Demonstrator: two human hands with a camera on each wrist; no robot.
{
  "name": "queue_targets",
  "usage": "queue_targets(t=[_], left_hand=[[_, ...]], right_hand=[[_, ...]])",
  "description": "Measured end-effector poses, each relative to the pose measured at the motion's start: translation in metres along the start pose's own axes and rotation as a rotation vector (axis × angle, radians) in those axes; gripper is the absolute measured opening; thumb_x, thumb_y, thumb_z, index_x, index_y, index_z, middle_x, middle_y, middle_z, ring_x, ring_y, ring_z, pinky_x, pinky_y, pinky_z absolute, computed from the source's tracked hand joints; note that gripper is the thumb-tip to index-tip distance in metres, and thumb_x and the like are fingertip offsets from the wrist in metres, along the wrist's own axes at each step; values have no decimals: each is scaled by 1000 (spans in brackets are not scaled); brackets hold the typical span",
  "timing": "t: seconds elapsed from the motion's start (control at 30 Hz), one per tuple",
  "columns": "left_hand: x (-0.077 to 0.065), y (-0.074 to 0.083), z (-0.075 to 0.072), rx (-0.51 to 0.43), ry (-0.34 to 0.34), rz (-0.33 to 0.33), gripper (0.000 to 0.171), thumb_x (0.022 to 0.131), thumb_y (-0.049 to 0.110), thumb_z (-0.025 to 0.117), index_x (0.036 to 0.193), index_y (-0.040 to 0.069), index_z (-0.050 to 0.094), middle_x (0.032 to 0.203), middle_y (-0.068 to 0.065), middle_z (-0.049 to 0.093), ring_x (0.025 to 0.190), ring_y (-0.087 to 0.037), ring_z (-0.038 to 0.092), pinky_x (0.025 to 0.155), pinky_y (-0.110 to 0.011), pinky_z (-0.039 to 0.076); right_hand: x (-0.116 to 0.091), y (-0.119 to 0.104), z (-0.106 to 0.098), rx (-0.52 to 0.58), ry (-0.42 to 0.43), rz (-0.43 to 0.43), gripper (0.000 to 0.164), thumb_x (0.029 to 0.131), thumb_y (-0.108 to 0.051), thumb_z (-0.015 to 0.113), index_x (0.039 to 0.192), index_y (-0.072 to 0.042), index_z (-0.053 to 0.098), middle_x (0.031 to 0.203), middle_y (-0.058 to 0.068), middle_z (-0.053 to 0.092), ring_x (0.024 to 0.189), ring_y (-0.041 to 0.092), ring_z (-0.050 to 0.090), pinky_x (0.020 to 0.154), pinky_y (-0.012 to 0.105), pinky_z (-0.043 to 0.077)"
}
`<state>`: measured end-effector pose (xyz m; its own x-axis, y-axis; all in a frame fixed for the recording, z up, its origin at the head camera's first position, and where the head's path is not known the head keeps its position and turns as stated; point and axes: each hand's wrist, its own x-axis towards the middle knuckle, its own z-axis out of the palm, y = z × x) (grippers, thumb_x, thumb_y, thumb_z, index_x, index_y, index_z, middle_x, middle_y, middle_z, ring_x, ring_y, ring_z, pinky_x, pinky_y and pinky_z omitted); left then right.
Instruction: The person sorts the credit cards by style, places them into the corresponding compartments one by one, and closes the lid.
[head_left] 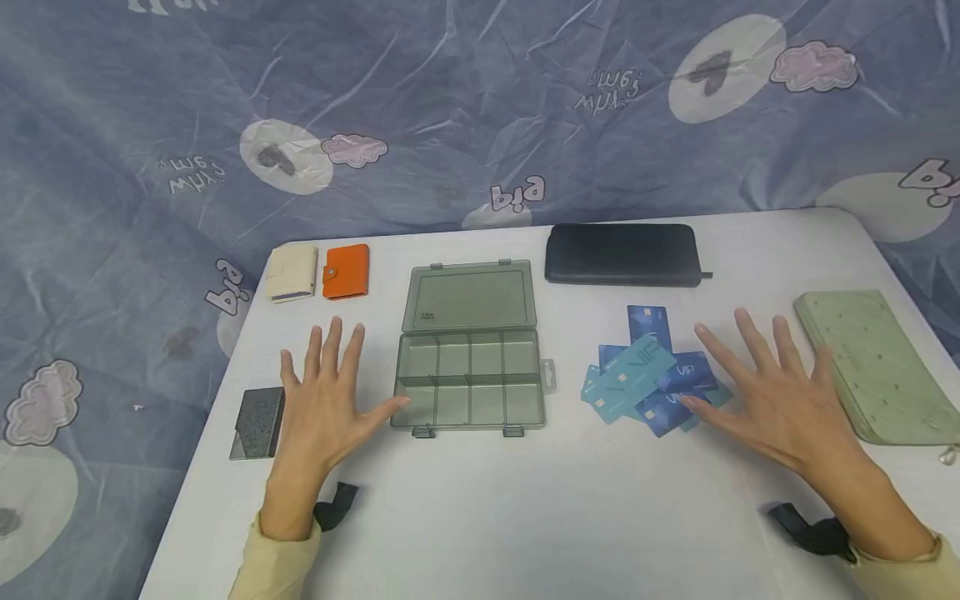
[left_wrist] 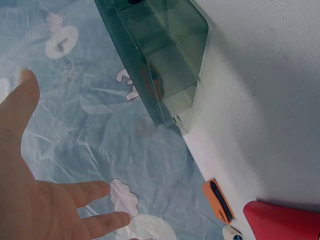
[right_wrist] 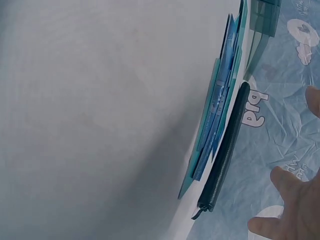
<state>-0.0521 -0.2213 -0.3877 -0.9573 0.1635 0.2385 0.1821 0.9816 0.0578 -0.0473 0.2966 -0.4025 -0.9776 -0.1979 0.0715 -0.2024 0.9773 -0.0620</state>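
My left hand [head_left: 322, 417] is spread with fingers straight, holding nothing. It is between a dark grey card holder [head_left: 259, 421] and a green-grey clear plastic compartment box [head_left: 470, 379], whose lid lies folded back. The thumb tip overlaps the box's left edge in the head view. My right hand [head_left: 787, 404], also spread and holding nothing, is beside a loose pile of blue and teal cards [head_left: 637, 367], some marked VIP. Its thumb overlaps the pile's right side; contact I cannot tell. To its right lies a pale green zip wallet [head_left: 885, 367].
At the table's back left lie a cream wallet [head_left: 292, 272] and an orange snap wallet [head_left: 347, 271]. A long black zip wallet [head_left: 622, 255] lies at the back right. Patterned blue-grey cloth [head_left: 420, 108] hangs behind the white table [head_left: 570, 517]. The left wrist view has a red object [left_wrist: 282, 220].
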Motion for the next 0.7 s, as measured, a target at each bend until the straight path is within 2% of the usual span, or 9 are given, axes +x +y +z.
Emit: queue_targets(t=[0.23, 0.4, 0.5, 0.6, 0.67, 0.7], left_hand=[[-1, 0, 4, 4, 9, 10, 108, 65, 83, 49, 148, 19, 24, 153, -15, 21, 138, -40, 21, 102, -71, 10], [-2, 2, 5, -14, 9, 13, 108, 65, 82, 50, 148, 18, 24, 153, -15, 21, 138, -40, 21, 103, -69, 11], [-3, 6, 6, -80, 5, 19, 109, 66, 79, 54, 149, 17, 21, 153, -15, 20, 139, -39, 20, 104, -66, 14], [-4, 14, 10, -202, -1, 19, 109, 67, 73, 61, 149, 15, 18, 153, -14, 19, 138, -38, 23, 105, -62, 21], [-6, 21, 15, -289, -9, 5, 110, 67, 70, 64, 150, 15, 17, 154, -11, 18, 137, -35, 24, 104, -58, 26], [-7, 25, 18, -327, -13, -4, 110, 67, 70, 65, 149, 15, 17, 154, -10, 18, 137, -34, 25, 104, -57, 28]], right_hand=[[-1, 0, 2, 2, 1, -8, 94, 72, -71, 57, 148, -37, 14, 156, 12, 3, 138, 48, -3, 92, 80, -4], [0, -1, 4, 15, -8, -18, 94, 72, -71, 58, 148, -36, 14, 156, 11, 3, 138, 47, -4, 91, 80, -5], [2, -3, 5, 36, -2, -35, 95, 71, -70, 60, 148, -36, 15, 157, 10, 3, 139, 46, -2, 94, 77, -8], [8, -5, 5, 89, 7, -105, 94, 72, -64, 64, 148, -34, 18, 156, 9, 8, 141, 41, 3, 102, 70, -7], [14, -5, 5, 158, 8, -194, 91, 73, -55, 69, 148, -31, 23, 155, 11, 15, 141, 40, 11, 107, 65, 2], [18, -6, 6, 185, 14, -246, 90, 73, -49, 73, 147, -29, 26, 153, 13, 21, 139, 39, 18, 108, 64, 10]])
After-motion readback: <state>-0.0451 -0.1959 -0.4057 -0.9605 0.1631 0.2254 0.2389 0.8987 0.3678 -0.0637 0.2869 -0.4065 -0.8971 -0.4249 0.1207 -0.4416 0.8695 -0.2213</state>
